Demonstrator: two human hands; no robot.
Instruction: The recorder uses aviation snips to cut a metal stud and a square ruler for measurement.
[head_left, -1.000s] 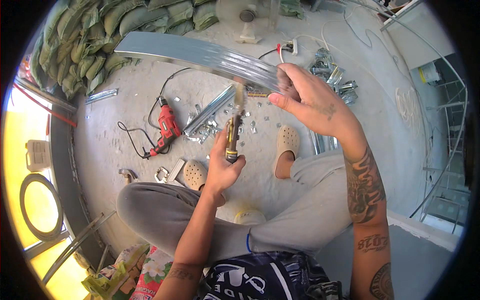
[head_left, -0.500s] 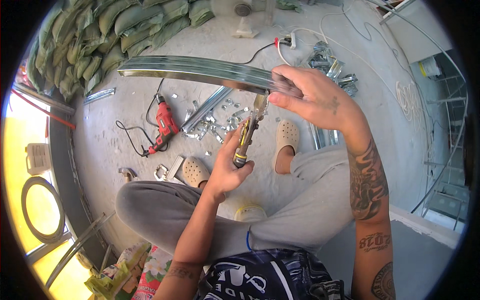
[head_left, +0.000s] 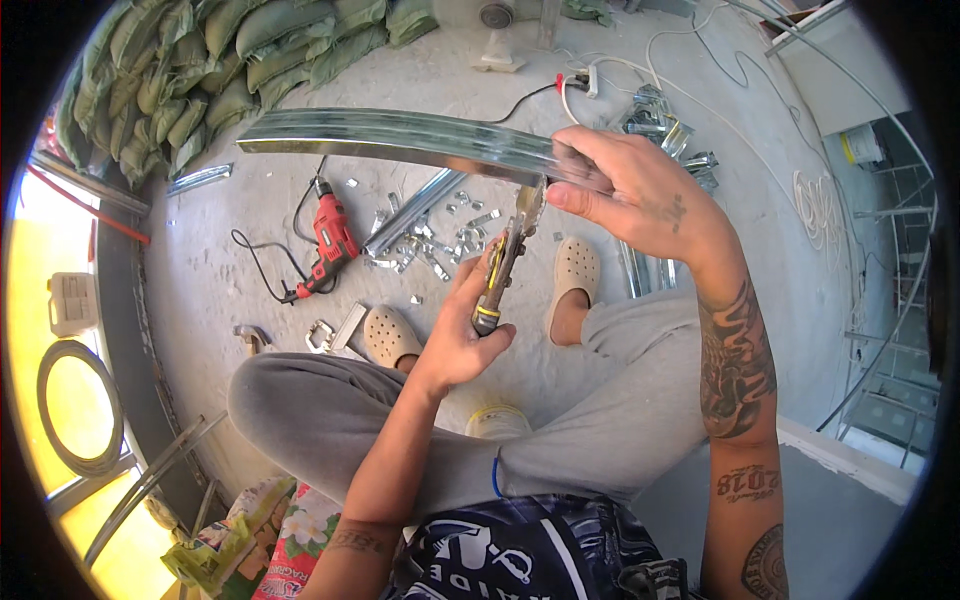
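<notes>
- Your right hand [head_left: 645, 195] pinched the end of the silver metal channel [head_left: 400, 143], thumb on the near side and fingers on the far side
- From that grip the metal channel ran out toward 9 o'clock, its long axis lying roughly from 9 to 3, held above the floor [head_left: 205, 285]
- Your left hand [head_left: 460, 345] had its fingers curled round the metal snips [head_left: 503, 262], which pointed between 12 and 1 o'clock; how far the handles were squeezed could not be told
- The snips' head appeared to touch the channel's near edge just beside your right thumb, nearly crosswise to it; whether the blades had bitten in was too small to tell
- Your right hand was the nearer to the channel; from your left, its held end lay toward 1 o'clock
- From your left hand, metal scraps [head_left: 437, 267] lay between 11 and 12 o'clock, a red drill [head_left: 335, 230] toward 10
</notes>
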